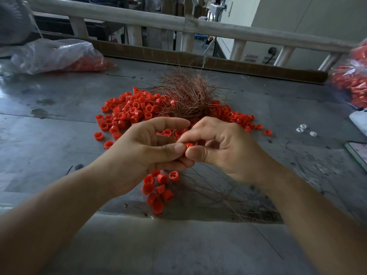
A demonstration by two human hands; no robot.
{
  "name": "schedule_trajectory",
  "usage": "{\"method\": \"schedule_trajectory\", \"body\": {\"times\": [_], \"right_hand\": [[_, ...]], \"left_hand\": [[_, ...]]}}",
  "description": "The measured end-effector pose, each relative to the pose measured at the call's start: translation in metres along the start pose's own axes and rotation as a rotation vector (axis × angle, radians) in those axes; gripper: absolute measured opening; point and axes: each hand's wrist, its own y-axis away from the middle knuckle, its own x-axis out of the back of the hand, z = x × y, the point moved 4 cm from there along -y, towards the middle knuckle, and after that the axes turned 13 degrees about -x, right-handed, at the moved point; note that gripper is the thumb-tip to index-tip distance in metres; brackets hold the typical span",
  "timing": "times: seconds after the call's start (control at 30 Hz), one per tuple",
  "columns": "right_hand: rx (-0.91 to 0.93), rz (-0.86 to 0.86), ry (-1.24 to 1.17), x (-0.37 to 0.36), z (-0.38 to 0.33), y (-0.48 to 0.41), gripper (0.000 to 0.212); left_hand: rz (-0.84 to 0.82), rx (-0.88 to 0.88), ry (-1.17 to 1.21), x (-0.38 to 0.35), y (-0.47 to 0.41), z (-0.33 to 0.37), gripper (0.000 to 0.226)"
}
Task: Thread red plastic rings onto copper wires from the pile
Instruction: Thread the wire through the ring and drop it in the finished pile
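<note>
Red ring (188, 145): pinched between both thumbs, just on the near side of the ring pile (127, 112) | left hand (147, 147): fingers curled, gripping the ring | right hand (222, 147): pinching the same ring | copper wire tangle (186, 96): lying on the pile's far edge

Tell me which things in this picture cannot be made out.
Head view, all items:
The small red plastic ring, pinched between the left hand and right hand, is mostly covered by thumbs; any wire through it is hidden.
The thin copper wire strands below the hands: too fine, blurred.
The clear plastic bag of red rings: cut by the right edge.
The small white pieces: too small to identify.
</note>
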Motion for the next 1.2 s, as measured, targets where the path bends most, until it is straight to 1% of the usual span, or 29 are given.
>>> {"method": "schedule_trajectory", "body": {"times": [0.1, 0.13, 0.23, 0.4, 0.5, 0.57, 0.63, 0.67, 0.8, 0.87, 0.9, 0.97, 1.1, 1.13, 1.2], "right_hand": [[-0.026, 0.029, 0.042, 0.0, 0.0, 0.0, 0.007], [-0.032, 0.035, 0.055, -0.001, 0.001, 0.0, 0.007], [-0.036, 0.029, 0.079, -0.003, 0.001, 0.0, 0.014], [-0.023, 0.035, 0.046, -0.005, -0.003, 0.002, 0.025], [-0.002, 0.032, 0.036, -0.005, -0.006, 0.004, 0.025], [-0.013, 0.036, 0.002, -0.005, -0.005, 0.004, 0.019], [-0.035, 0.041, -0.089, -0.004, -0.004, 0.004, 0.007], [-0.037, 0.043, -0.114, -0.003, -0.004, 0.004, 0.008], [-0.071, 0.007, -0.131, -0.001, 0.0, 0.002, 0.034], [-0.101, -0.005, -0.139, 0.0, 0.003, 0.001, 0.04], [-0.101, -0.002, -0.161, 0.0, 0.003, 0.001, 0.038], [-0.084, 0.025, -0.197, 0.002, 0.002, 0.001, 0.026], [-0.055, 0.116, -0.101, 0.011, -0.001, 0.002, 0.005], [-0.051, 0.139, -0.079, 0.014, -0.001, 0.002, 0.005], [-0.055, 0.198, -0.017, 0.018, 0.002, 0.003, 0.011]], "left_hand": [[-0.021, -0.038, -0.019, -0.006, 0.002, 0.002, 0.047], [-0.039, -0.058, -0.064, -0.008, 0.002, 0.003, 0.051], [-0.062, -0.081, -0.161, -0.012, 0.003, 0.003, 0.057], [-0.069, -0.107, -0.104, -0.014, 0.005, 0.004, 0.059], [-0.097, -0.109, -0.084, -0.015, 0.006, 0.005, 0.06], [-0.1, -0.098, -0.073, -0.014, 0.006, 0.005, 0.06], [-0.085, -0.095, -0.066, -0.013, 0.005, 0.006, 0.056], [-0.078, -0.091, -0.06, -0.013, 0.005, 0.006, 0.052], [-0.001, -0.073, -0.049, -0.005, 0.0, 0.006, 0.035], [0.012, -0.094, 0.01, -0.001, -0.002, 0.008, 0.033], [0.013, -0.118, 0.045, 0.0, -0.003, 0.01, 0.031], [0.01, -0.163, 0.099, 0.004, -0.003, 0.013, 0.03], [0.041, -0.184, 0.14, 0.009, -0.005, 0.017, 0.024], [0.049, -0.181, 0.129, 0.009, -0.005, 0.017, 0.021], [0.073, -0.184, 0.089, 0.01, -0.005, 0.019, 0.012]]}}
